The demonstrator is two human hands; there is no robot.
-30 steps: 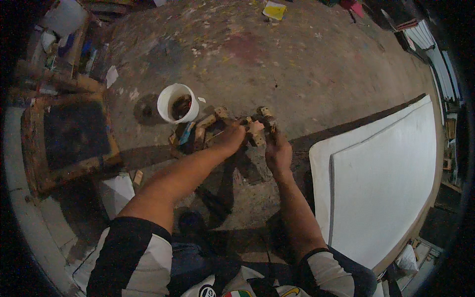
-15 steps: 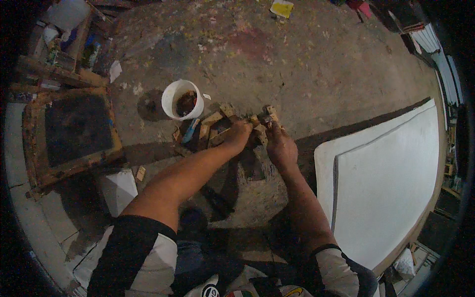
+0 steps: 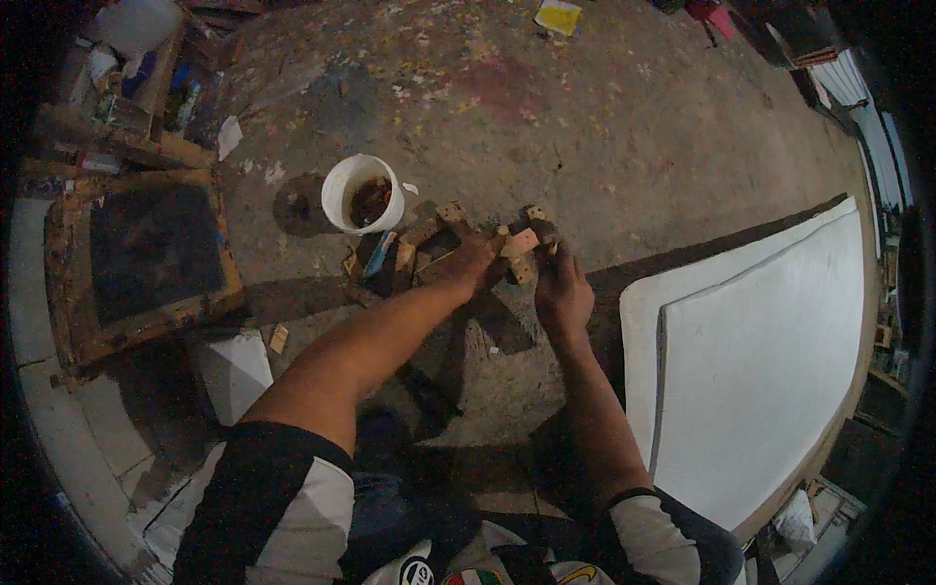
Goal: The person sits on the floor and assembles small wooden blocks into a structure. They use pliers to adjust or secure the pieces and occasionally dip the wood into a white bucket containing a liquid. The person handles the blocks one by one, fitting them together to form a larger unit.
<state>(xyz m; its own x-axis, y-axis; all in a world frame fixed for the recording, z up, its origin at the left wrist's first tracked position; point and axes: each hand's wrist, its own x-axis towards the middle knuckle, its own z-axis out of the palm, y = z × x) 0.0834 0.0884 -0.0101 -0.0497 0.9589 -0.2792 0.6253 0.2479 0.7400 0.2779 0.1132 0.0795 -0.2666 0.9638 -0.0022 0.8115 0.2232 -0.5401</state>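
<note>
My left hand is closed on a small wooden block, whose pale, pinkish face shows beyond the fingertips. Close by on the right, my right hand has its fingers curled together. A small light bit shows at those fingertips, too small to name. Other wood pieces lie around the hands: one with dark spots just below the block, and another beyond my left hand. Left of that hand, a blue strip-like object lies against more wood pieces.
A white bucket with dark contents stands beyond the wood pieces. White boards lie at right. A wood-framed dark panel is at left. A yellow and white packet lies at the far edge of the paint-spattered floor.
My right hand has drawn slightly right and nearer, away from the left. The block's pale face has come into view between them. A small white bit now lies on the floor below.
</note>
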